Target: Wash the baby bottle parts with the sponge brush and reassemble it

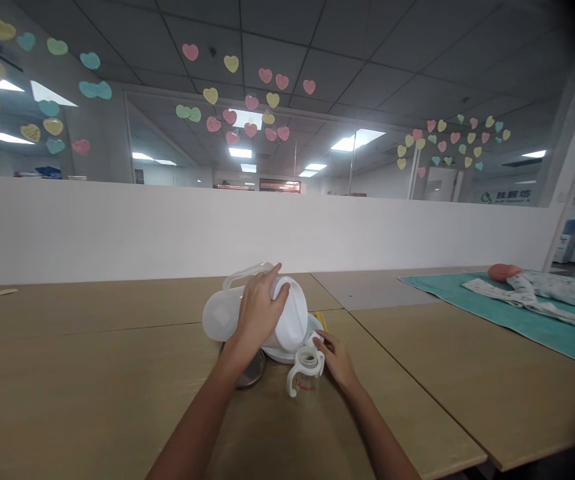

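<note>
My left hand (260, 303) is closed over a translucent white plastic jug (220, 315) that is tilted on its side. The jug's loop handle points up and back, and its white round end (292, 317) faces right. Between the fingertips of my right hand (336, 359) is a small white piece (313, 339), whose kind I cannot make out. Just left of that hand stands an uncapped clear baby bottle (308, 380) with a white two-handled ring around its neck. A pale shallow dish (280, 355) lies under the jug, partly hidden.
A dark round lid-like disc (251, 373) lies beneath my left forearm. Something yellow (321, 321) shows behind my right hand. On the right, a teal towel (447, 297) carries patterned cloth (557, 290) and an orange-pink rounded object (504, 272). A low white wall (117, 230) backs the wooden tables.
</note>
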Demonstrator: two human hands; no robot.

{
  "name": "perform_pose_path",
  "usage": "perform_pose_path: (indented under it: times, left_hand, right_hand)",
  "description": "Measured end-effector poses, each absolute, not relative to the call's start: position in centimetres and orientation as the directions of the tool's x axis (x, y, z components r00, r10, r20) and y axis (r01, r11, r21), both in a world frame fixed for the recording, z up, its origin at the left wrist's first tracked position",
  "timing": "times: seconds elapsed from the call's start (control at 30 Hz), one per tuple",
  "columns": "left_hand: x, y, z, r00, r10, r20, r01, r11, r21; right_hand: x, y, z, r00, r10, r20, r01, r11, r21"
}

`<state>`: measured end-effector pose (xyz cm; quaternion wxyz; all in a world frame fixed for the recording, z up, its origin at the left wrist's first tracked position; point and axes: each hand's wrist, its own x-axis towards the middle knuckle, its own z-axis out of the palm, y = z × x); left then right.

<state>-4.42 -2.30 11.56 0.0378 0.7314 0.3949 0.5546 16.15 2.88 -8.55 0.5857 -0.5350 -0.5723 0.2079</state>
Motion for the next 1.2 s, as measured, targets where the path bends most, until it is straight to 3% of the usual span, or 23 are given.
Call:
perform_pose_path:
  times: [0.1,0.23,0.4,0.53,0.7,1.0,1.1,1.2]
  left_hand:
    - [-6.2,-0.6,11.9,-0.013,0.694,0.720,0.365,-0.667,0.650]
    - [-9.3,1.5,12.5,-0.258,0.792,0.554,0.029,-0.566,0.824]
    - [-12.8,2.3,13.6,-0.469,0.810,0.352,-0.280,-0.514,0.811]
    - [-15.1,2.7,13.8,-0.599,0.770,0.217,-0.374,-0.509,0.775]
    - [-17.4,3.6,13.3,-0.708,0.697,0.115,-0.371,-0.505,0.779]
    - [-21.0,5.0,11.4,-0.741,0.671,0.008,-0.385,-0.435,0.814]
    - [-21.8,5.4,10.5,-0.786,0.608,0.116,-0.171,-0.393,0.903]
    - [-21.9,5.2,9.5,-0.791,0.531,0.304,0.251,-0.172,0.953]
  right_hand:
    - [16.1,2.9,-8.5,0.247,0.863,0.440,0.379,0.332,-0.864]
    - [16.1,2.9,-8.6,0.250,0.862,0.441,0.383,0.331,-0.862]
    - [16.1,2.9,-8.7,0.256,0.862,0.438,0.391,0.322,-0.862]
    - [16.2,3.0,-8.9,0.250,0.865,0.435,0.397,0.319,-0.861]
    - [16.2,3.0,-8.9,0.255,0.864,0.433,0.391,0.318,-0.864]
    - [16.2,2.9,-9.0,0.256,0.864,0.433,0.408,0.310,-0.859]
    - [16.1,2.9,-9.1,0.265,0.849,0.457,0.410,0.330,-0.850]
    - [15.9,2.6,-9.0,0.284,0.812,0.510,0.418,0.374,-0.828]
